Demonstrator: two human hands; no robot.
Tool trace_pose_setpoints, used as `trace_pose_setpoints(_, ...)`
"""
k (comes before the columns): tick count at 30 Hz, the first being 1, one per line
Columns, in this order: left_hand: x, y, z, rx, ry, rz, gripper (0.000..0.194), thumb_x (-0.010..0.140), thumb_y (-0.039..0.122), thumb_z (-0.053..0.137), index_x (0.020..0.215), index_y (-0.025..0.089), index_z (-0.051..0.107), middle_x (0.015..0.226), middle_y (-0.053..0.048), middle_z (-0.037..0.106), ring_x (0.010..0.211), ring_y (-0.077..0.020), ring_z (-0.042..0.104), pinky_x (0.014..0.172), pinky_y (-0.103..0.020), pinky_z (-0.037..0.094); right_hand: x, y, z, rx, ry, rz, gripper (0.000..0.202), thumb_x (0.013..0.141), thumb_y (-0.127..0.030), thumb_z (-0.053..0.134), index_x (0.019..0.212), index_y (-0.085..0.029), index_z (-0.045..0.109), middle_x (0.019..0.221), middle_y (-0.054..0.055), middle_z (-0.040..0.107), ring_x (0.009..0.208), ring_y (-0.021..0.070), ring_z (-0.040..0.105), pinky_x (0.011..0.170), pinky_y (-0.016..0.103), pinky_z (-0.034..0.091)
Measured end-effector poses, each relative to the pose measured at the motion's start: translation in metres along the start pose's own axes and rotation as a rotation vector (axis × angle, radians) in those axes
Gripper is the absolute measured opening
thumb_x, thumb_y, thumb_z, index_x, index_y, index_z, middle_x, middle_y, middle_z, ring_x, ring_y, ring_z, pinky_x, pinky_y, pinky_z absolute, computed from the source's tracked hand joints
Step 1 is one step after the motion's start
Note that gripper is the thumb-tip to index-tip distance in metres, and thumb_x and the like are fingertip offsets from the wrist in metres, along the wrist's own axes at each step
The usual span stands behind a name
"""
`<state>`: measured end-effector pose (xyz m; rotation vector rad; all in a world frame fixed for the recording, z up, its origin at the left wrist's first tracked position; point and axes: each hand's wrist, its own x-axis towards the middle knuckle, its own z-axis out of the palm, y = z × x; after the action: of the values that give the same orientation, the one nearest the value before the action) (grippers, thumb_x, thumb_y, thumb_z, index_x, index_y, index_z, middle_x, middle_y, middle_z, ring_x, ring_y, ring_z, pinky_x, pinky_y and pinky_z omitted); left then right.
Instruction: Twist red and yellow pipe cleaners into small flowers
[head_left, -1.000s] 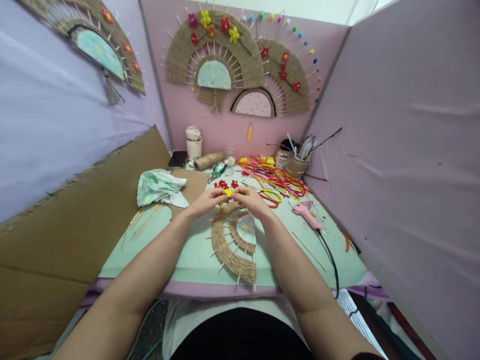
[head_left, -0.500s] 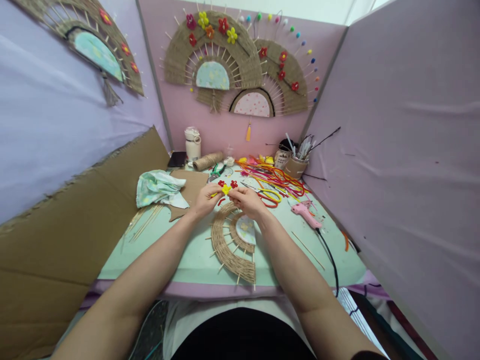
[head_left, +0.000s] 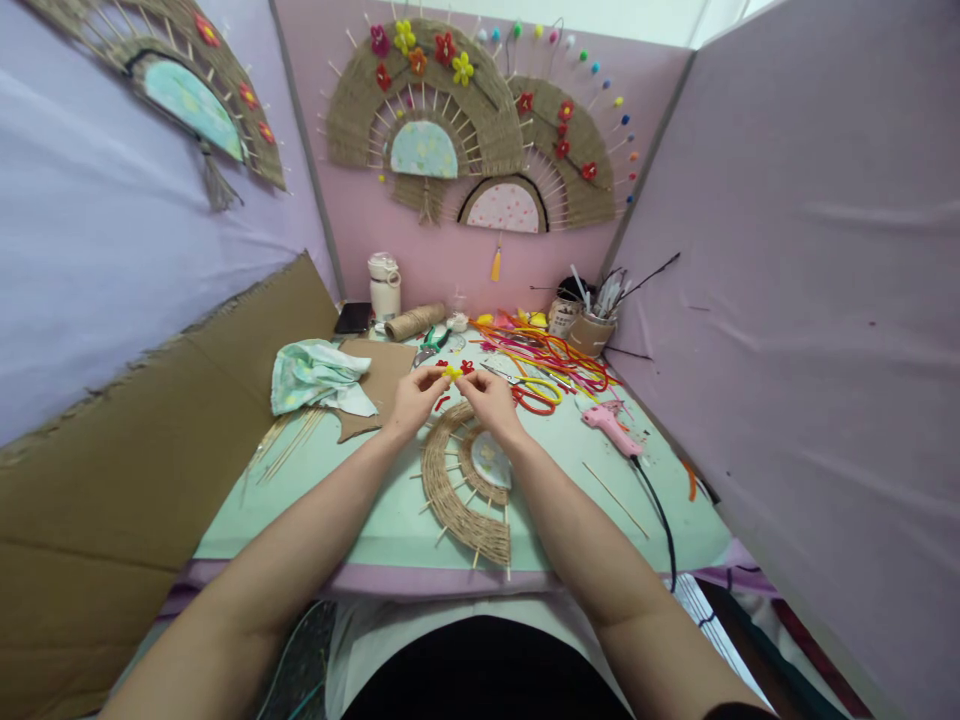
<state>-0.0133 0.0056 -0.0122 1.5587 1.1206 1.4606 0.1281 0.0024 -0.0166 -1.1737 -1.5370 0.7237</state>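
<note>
A small yellow pipe-cleaner flower (head_left: 452, 372) is pinched between my left hand (head_left: 417, 398) and my right hand (head_left: 489, 400), over the middle of the table. The fingertips of both hands are closed on it and partly cover it. Just behind it lie two red pipe-cleaner flowers, the right-hand red flower (head_left: 468, 366) showing more clearly. A short red piece of pipe cleaner (head_left: 441, 403) lies beside my left hand. Below my hands is a woven twine fan (head_left: 459, 500) with thin sticks and a patterned cloth half-circle (head_left: 490, 460); my right forearm passes close to its edge.
Scissors (head_left: 536, 393) and a heap of coloured pipe cleaners (head_left: 555, 355) lie right of my hands. A pink glue gun (head_left: 613, 428) with a black cord is farther right. Cloth (head_left: 319, 375), cardboard (head_left: 382, 365) and thin sticks lie left. A twine roll (head_left: 415, 321) and white bottle (head_left: 385, 287) stand behind.
The fingers of both hands have shifted on the yellow flower, which now shows less. My right hand has turned slightly, its fingertips now facing the left hand's. Other things stay in place.
</note>
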Motion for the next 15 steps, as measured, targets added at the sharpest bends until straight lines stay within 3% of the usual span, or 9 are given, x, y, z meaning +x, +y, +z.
trace_pose_setpoints(3,-0.002,0.001,0.003,-0.142,0.005,-0.102,0.031,0.062,0.039,0.070,0.077,0.012,0.065,0.073,-0.005,0.067,0.068,-0.0166,0.062,0.071,-0.033,0.052,-0.002,-0.003,-0.002,-0.096,-0.043,-0.069,0.022,0.076,-0.038,0.056,0.074,-0.017,0.063,0.066,0.000,0.060,0.060,0.0116,0.051,0.060,0.023,0.038)
trace_pose_setpoints(7,-0.004,0.000,0.002,-0.047,-0.035,-0.053,0.024,0.066,0.036,0.067,0.076,0.014,0.066,0.070,-0.004,0.067,0.064,-0.0158,0.062,0.069,-0.032,0.051,-0.004,-0.008,-0.008,-0.205,-0.005,-0.299,0.027,0.081,-0.028,0.053,0.105,-0.019,0.059,0.090,0.004,0.063,0.071,0.0134,0.056,0.070,0.026,0.043)
trace_pose_setpoints(11,-0.006,-0.002,0.003,0.095,-0.058,0.067,0.017,0.069,0.030,0.064,0.078,0.016,0.067,0.072,-0.003,0.067,0.068,-0.0153,0.062,0.070,-0.030,0.050,-0.004,-0.009,-0.010,-0.320,-0.038,-0.440,0.017,0.085,-0.021,0.048,0.091,-0.019,0.063,0.088,0.006,0.063,0.082,0.0169,0.057,0.077,0.028,0.042)
trace_pose_setpoints(15,-0.008,0.000,0.007,-0.065,-0.046,0.017,0.022,0.065,0.029,0.068,0.081,0.015,0.065,0.075,-0.004,0.068,0.072,-0.0163,0.063,0.072,-0.030,0.051,-0.005,-0.007,-0.008,-0.332,0.056,-0.442,0.017,0.087,-0.022,0.046,0.084,-0.019,0.063,0.083,0.005,0.065,0.080,0.0168,0.058,0.075,0.028,0.043)
